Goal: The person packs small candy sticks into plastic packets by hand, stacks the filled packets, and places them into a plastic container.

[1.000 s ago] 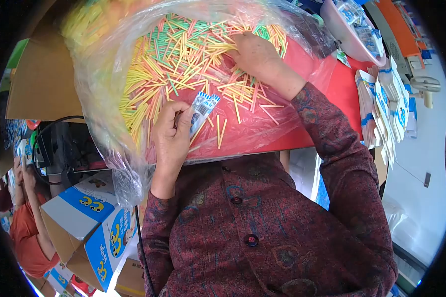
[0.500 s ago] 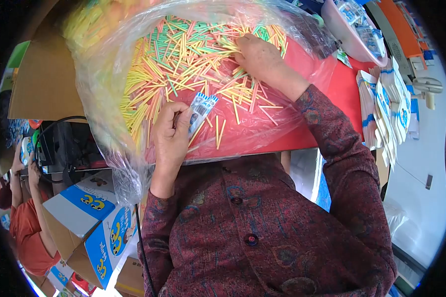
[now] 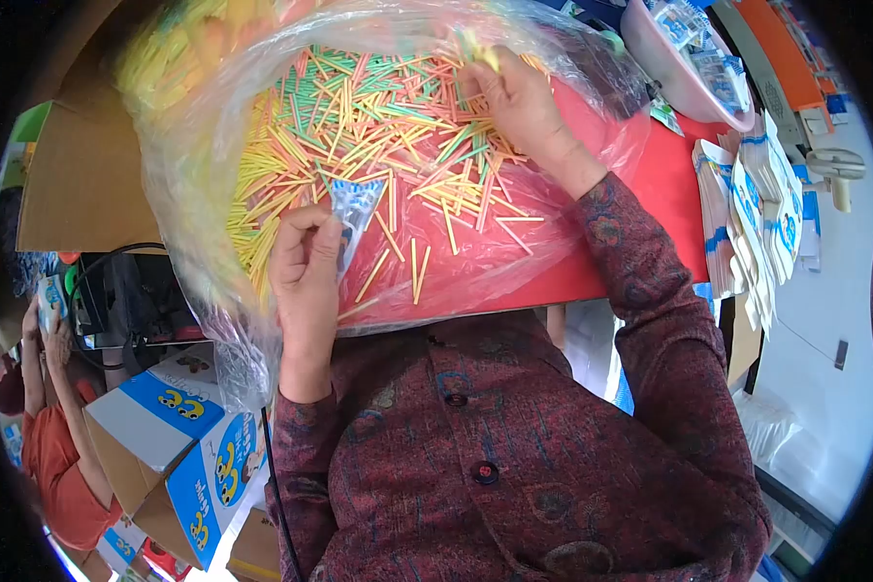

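My left hand [image 3: 304,267] pinches a small clear packet [image 3: 357,202] with a blue-and-white printed edge, upright at the near side of a heap of thin coloured sticks [image 3: 359,112]. Yellow, pink and green sticks lie loose there on a clear plastic bag [image 3: 189,199]. Over the far right of the heap, my right hand [image 3: 526,105] is closed around a few sticks [image 3: 480,50], mostly yellow and blurred by motion. Exactly how many it holds, I cannot tell.
Under the bag is a red tabletop [image 3: 664,213]. A pink basin [image 3: 684,73] of filled packets stands at the far right, above stacked printed paper bags [image 3: 771,209]. Printed cartons [image 3: 179,407] are at left, near another person in an orange top [image 3: 63,475].
My right hand has risen from the heap, lifting a few sticks. My left hand has shifted slightly left and down with the packet, whose top now looks wider.
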### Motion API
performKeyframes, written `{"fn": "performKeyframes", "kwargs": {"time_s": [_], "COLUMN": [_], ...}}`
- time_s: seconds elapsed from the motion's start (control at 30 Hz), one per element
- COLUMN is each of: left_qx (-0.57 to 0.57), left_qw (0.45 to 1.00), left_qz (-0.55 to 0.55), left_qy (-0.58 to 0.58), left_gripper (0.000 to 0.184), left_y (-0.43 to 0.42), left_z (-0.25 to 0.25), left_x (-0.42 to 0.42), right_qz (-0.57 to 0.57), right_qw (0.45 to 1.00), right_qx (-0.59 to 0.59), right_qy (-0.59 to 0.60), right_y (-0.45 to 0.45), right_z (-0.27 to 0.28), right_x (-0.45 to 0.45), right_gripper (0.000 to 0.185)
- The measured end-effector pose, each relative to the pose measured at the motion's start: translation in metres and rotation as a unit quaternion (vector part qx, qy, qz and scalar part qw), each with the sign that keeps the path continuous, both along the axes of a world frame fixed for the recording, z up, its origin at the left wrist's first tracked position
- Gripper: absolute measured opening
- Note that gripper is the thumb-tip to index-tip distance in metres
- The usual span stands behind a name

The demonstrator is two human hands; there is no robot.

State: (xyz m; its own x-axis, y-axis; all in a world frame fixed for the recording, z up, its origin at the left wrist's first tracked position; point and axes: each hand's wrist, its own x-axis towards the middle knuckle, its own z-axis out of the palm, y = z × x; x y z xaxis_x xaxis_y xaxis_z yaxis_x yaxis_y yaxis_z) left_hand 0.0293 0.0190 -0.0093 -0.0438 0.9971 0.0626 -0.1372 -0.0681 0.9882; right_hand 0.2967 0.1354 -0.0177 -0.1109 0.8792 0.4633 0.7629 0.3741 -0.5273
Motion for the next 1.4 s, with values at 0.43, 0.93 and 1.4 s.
{"fn": "performKeyframes", "kwargs": {"time_s": [0.43, 0.93, 1.4], "left_qx": [-0.144, -0.089, -0.109], "left_qw": [0.868, 0.823, 0.864], "left_qz": [-0.115, -0.115, -0.105], "left_qy": [-0.462, -0.548, -0.481], "left_gripper": [0.022, 0.031, 0.026], "left_y": [0.027, 0.036, 0.043], "left_z": [0.009, 0.005, 0.004], "left_x": [0.076, 0.087, 0.07], "right_qz": [0.163, 0.087, 0.089], "right_qw": [0.673, 0.763, 0.717], "right_qx": [-0.24, -0.158, -0.14], "right_qy": [0.681, 0.62, 0.677], "right_y": [-0.031, -0.066, -0.046], "right_z": [0.035, 0.035, 0.029], "right_x": [-0.045, -0.097, -0.079], "right_gripper": [0.012, 0.012, 0.008]}}
